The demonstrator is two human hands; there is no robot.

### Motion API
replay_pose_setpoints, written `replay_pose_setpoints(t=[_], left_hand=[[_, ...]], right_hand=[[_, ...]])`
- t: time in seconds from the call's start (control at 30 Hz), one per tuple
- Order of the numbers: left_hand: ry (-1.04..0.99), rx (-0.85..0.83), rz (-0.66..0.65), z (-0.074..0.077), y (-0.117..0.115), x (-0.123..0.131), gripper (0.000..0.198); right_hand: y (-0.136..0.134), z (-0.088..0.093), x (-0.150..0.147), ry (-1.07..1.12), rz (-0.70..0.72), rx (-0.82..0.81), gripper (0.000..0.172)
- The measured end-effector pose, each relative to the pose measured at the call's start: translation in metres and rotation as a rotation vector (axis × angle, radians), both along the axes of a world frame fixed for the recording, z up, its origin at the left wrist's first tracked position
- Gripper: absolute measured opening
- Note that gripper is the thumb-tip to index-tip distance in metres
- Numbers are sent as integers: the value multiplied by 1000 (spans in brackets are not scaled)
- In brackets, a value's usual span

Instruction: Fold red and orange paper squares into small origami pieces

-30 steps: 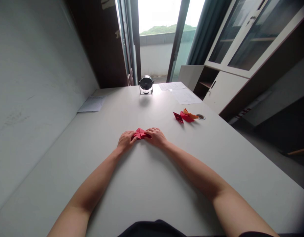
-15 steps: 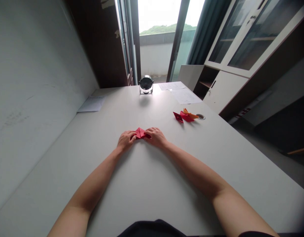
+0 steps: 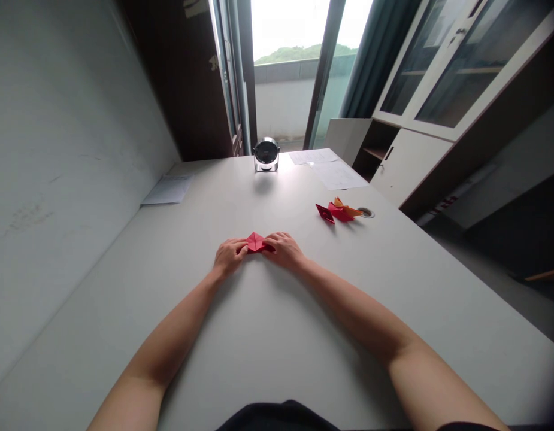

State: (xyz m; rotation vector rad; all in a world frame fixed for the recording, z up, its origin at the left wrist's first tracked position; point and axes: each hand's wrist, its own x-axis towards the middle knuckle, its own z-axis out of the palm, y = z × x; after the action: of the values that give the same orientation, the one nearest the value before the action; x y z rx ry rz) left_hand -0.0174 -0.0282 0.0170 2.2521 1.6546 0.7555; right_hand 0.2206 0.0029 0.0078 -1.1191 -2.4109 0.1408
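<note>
A piece of folded red paper (image 3: 256, 242) lies low over the white table (image 3: 241, 335), with creases meeting near its middle. My left hand (image 3: 230, 255) grips its left side, thumb toward the paper's near edge. On the opposite side, my right hand (image 3: 283, 248) has its fingers closed over the right end. Both hands rest at table height, and their fingers cover the two ends of the paper, so its full outline is hidden.
Right of my hands stand several folded paper pieces, a dark red one (image 3: 324, 214) beside red and orange ones (image 3: 347, 211). A cable-hole ring (image 3: 367, 212) adjoins them. Farther back are a small round fan-like device (image 3: 266, 154), paper sheets (image 3: 337, 175) and a left stack (image 3: 167, 190).
Almost nothing differs. The fingers of my left hand have shifted very slightly at the red paper's left side; the right hand stays in place.
</note>
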Motion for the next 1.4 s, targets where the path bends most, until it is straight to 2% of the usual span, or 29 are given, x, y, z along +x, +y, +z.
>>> replay_pose_setpoints(t=[0.37, 0.53, 0.83, 1.13, 1.27, 1.4], left_hand=[[0, 36, -20, -1, 1, -1, 41], [29, 37, -7, 0, -1, 0, 41], [47, 60, -22, 4, -9, 8, 37], [9, 161, -81, 1, -9, 9, 24], [-28, 204, -26, 0, -8, 9, 35], [-196, 212, 44, -1, -7, 8, 56]], right_hand=[[0, -2, -3, -29, -26, 38, 26], [-3, 3, -6, -97, -40, 77, 27], [-9, 11, -11, -218, -60, 160, 25], [-7, 5, -11, -219, -73, 176, 22], [-7, 5, -10, -168, -97, 281, 24], [-9, 7, -9, -76, -132, 318, 25]])
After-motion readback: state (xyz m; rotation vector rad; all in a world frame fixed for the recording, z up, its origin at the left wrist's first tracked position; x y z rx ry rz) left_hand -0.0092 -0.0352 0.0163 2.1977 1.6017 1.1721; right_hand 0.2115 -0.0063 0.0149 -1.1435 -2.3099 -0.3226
